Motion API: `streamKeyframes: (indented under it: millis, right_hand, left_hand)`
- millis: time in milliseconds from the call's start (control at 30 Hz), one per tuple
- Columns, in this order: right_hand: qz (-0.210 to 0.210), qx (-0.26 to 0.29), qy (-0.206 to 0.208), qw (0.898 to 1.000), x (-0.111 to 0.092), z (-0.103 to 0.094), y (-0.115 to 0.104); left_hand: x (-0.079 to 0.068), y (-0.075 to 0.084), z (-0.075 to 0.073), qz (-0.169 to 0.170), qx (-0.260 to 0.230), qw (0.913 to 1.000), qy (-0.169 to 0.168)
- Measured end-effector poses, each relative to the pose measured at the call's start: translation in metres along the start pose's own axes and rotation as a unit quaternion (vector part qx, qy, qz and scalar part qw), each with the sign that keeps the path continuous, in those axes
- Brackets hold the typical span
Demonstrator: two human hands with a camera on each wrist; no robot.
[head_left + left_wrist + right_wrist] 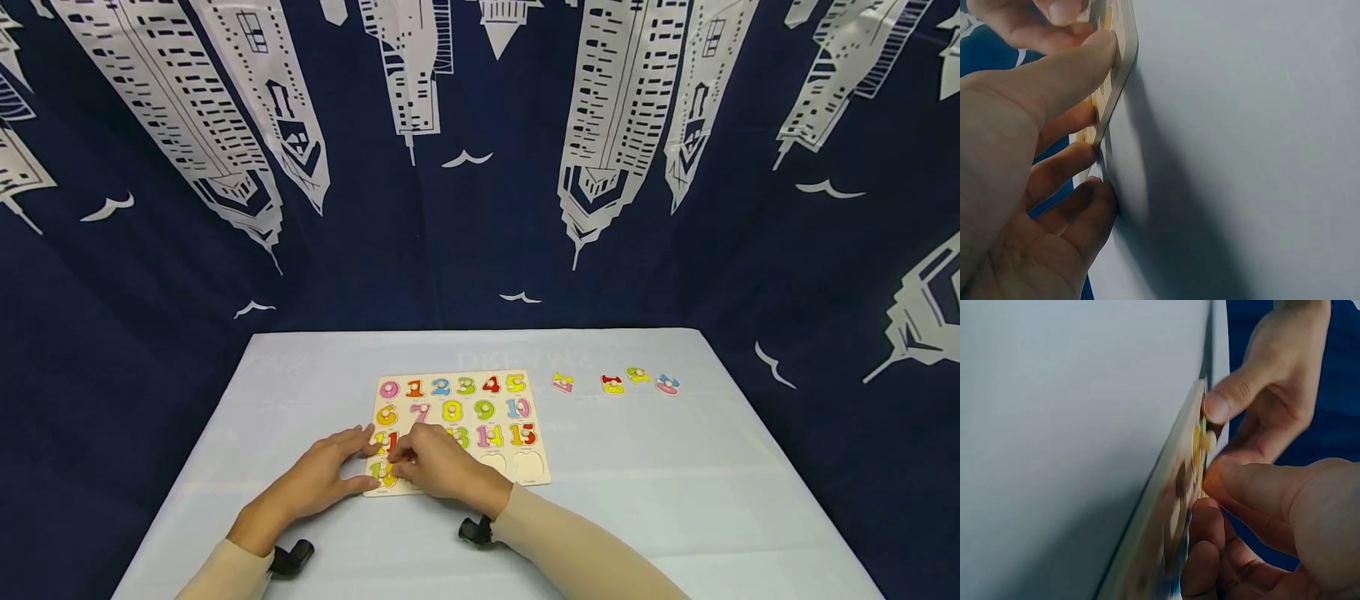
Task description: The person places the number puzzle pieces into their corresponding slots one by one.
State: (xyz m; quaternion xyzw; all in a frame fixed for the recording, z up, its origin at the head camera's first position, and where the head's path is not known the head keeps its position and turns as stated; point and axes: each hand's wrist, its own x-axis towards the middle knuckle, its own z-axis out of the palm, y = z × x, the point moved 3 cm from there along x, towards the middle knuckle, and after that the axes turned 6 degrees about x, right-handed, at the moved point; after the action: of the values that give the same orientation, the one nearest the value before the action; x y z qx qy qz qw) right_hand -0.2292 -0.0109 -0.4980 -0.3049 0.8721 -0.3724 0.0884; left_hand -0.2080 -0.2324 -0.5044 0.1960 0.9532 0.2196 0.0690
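A wooden number puzzle board point(463, 383) lies on the table, its upper rows filled with coloured number pieces that have small knobs. My left hand point(322, 473) holds the board's near left corner, thumb at the front edge and fingers along the left side. My right hand point(442, 462) reaches over the lower left of the board with bent fingers, hiding part of the lower rows. Its fingertips are right beside a yellow-green number piece point(384, 475) in the bottom row. In the right wrist view the piece's knob point(1209, 442) stands uncovered above my right thumb point(1260, 484).
To the right of the board lie several loose number pieces, among them a pink-yellow one point(562, 382), a red-yellow one point(612, 384) and a blue-pink one point(667, 384). Bare recesses point(528, 467) show at the board's lower right. A dark blue patterned cloth point(480, 250) hangs behind the white table point(675, 500).
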Motion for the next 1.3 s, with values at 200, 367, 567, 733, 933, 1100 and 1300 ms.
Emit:
streamKeyframes:
  millis: [200, 367, 567, 733, 933, 1100, 1300]
  right_hand:
    - [-0.002, 0.017, 0.031, 0.999, -0.016, -0.028, 0.02]
    - [0.011, 0.018, 0.079, 0.997, -0.031, -0.06, 0.045]
    - [0.037, 0.007, 0.154, 0.987, -0.049, -0.102, 0.081]
    - [0.073, -0.02, 0.202, 0.976, -0.065, -0.138, 0.117]
    - [0.103, -0.038, 0.228, 0.967, -0.079, -0.172, 0.161]
    - [0.145, -0.036, 0.223, 0.963, -0.087, -0.186, 0.186]
    - [0.178, -0.027, 0.198, 0.963, -0.089, -0.191, 0.2]
  left_hand:
    - [-0.001, 0.001, 0.001, -0.01, 0.006, 0.9999, 0.003]
    - [0.0, 0.004, 0.001, -0.015, 0.004, 0.9998, 0.007]
    - [0.002, 0.006, 0.001, -0.024, 0.008, 0.9997, 0.004]
    - [0.003, 0.005, 0.003, -0.029, 0.003, 0.9996, 0.004]
    - [0.004, 0.005, 0.004, -0.034, 0.004, 0.9994, 0.009]
    - [0.003, 0.007, 0.001, -0.032, 0.005, 0.9994, 0.01]
    - [0.001, 0.006, 0.001, -0.04, 0.0, 0.9992, 0.003]
